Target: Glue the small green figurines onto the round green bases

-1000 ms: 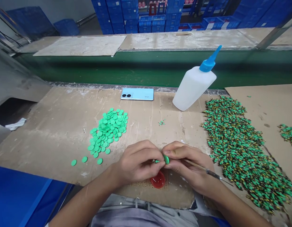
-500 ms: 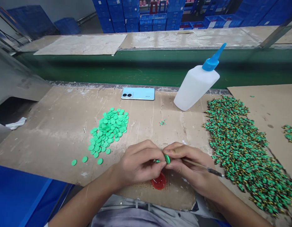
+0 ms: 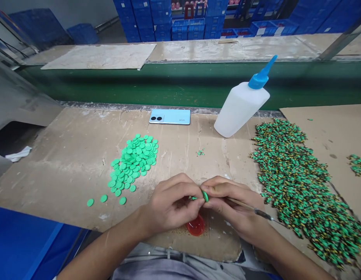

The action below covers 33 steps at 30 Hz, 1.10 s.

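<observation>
Between the fingertips of both hands a green disc (image 3: 205, 196) stands on edge. My right hand (image 3: 234, 202) pinches it with thumb and forefinger, and a thin wooden-handled tool (image 3: 244, 203) with a dark end lies across the same palm, pointing right. My left hand (image 3: 176, 202) is closed in a pinch, its fingertips touching the disc's left side. A small green piece (image 3: 192, 198) shows at those left fingers, mostly hidden. Just below the hands a red shallow dish (image 3: 196, 226) holds something shiny.
Loose green discs (image 3: 133, 159) lie in a heap at left. A big pile of small green, black and yellow parts (image 3: 303, 186) covers the right side. Farther back are a blue phone (image 3: 171, 116), a white bottle with blue nozzle (image 3: 241, 109) and a few tiny parts (image 3: 200, 152).
The view shifts very slightly. Both hands keep the same pinch around the green disc, with hardly any movement.
</observation>
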### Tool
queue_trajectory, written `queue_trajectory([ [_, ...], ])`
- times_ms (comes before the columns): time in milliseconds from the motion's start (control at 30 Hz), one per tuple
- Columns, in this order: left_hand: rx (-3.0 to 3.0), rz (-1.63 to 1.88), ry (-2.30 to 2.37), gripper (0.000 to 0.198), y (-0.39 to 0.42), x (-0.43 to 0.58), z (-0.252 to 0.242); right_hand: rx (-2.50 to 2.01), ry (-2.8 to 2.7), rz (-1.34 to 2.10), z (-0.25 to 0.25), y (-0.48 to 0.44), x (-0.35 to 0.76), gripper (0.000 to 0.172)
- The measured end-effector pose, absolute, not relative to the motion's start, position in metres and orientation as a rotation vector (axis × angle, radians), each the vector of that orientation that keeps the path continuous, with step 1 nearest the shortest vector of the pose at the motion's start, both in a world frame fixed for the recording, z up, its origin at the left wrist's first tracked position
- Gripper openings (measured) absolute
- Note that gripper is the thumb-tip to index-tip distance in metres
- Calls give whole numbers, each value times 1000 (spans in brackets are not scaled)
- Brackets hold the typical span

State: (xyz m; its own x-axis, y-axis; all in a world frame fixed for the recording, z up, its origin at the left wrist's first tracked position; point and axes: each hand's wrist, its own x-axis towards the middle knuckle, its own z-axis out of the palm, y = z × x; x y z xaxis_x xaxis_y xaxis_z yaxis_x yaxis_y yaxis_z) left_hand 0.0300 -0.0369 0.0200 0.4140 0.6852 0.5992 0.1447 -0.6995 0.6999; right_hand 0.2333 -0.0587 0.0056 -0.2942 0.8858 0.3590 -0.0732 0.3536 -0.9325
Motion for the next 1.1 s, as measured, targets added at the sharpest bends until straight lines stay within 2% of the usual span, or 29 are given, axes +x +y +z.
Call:
queue_trajectory([
  [333, 2172, 1394, 857, 10, -40, 36, 18, -791, -1678, 1008, 6, -61, 227, 47],
  [600, 2328, 1514, 987, 15, -41, 38, 13, -830, -1637, 1046, 9, -63, 221, 48],
  [900, 2250, 1520, 932, 22, -34, 34, 14, -921, -1457, 1247, 8, -62, 224, 35],
  [1100, 2274, 1490, 902, 19, -33, 32, 12, -1013, -1377, 1308, 4, -61, 225, 28],
])
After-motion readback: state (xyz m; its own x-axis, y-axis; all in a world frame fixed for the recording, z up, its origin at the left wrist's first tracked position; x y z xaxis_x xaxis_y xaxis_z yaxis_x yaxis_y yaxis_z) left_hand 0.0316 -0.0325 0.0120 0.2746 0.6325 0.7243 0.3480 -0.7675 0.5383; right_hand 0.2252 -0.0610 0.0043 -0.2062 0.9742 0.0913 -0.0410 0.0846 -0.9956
